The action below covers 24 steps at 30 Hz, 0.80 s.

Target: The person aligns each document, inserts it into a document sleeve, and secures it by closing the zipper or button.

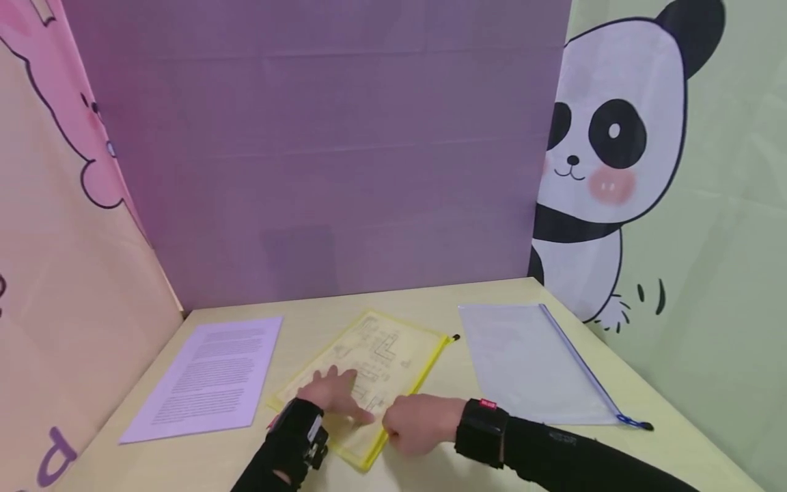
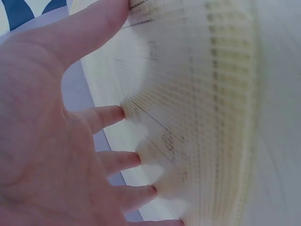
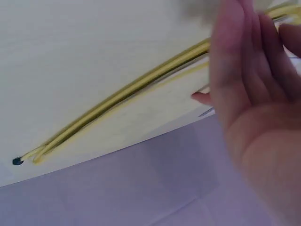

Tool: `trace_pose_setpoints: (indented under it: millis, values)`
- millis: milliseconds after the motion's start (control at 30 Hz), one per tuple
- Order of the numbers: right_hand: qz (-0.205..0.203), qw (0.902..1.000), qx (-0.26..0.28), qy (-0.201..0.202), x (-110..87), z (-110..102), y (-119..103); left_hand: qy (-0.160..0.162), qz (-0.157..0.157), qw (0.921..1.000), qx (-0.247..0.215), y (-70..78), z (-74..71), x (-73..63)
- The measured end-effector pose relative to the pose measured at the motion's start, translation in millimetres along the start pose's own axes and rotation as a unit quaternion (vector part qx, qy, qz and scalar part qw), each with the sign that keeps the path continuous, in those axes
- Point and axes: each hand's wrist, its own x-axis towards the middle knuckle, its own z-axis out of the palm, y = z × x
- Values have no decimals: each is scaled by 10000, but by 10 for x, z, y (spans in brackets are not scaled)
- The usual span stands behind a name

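A yellow-edged mesh zipper pouch [image 1: 418,342] lies slanted on the table, and a sheet with printed line diagrams shows through it. My left hand [image 1: 335,393] rests on the pouch with fingers spread; in the left wrist view its fingertips [image 2: 131,159] press into the mesh. At the near part of the yellow zipper edge, my right hand [image 1: 424,420] is curled and appears to pinch it, though the contact is hidden by the fingers. In the right wrist view the yellow zipper [image 3: 117,96] runs to that hand, its black-tipped cord [image 3: 18,161] at the far end.
On the left of the table [image 1: 320,307] lies a purple printed sheet [image 1: 209,376]. A clear pouch [image 1: 529,362] with a blue zipper lies to the right. Behind stands a purple panel [image 1: 338,150], with pink and green side panels.
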Motion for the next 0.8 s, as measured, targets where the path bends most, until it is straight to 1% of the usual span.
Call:
trace_pose_setpoints:
  millis: [67,133,267,367,433,533,633,733,800]
  values:
    - [-14,9986,-248,471,15,-26,71,-45,112,9999,42,-6,-9,23]
    - [53,9940,-480,986,37,-54,140,-109,131,9998,53,-15,-13,44]
    - [435,9766,-958,1876,31,-107,328,-181,88,9998,35,-12,-15,55]
    - [830,9618,-1145,2346,18,-147,534,-176,124,9998,51,-11,-22,50]
    - [1138,9524,-1200,2560,21,-171,700,-177,146,9997,42,-11,-30,49]
    - [1646,9418,-1082,2725,19,-203,962,-189,227,9995,68,-12,-47,40]
    - [2234,9335,-786,2693,-2,-215,1211,-224,356,9990,128,-15,-61,26]
    - [2721,9297,-283,2467,-35,-212,1403,-248,452,9985,179,-21,-70,14]
    - [2904,9281,26,2331,-44,-189,1504,-265,420,9986,169,-28,-73,7]
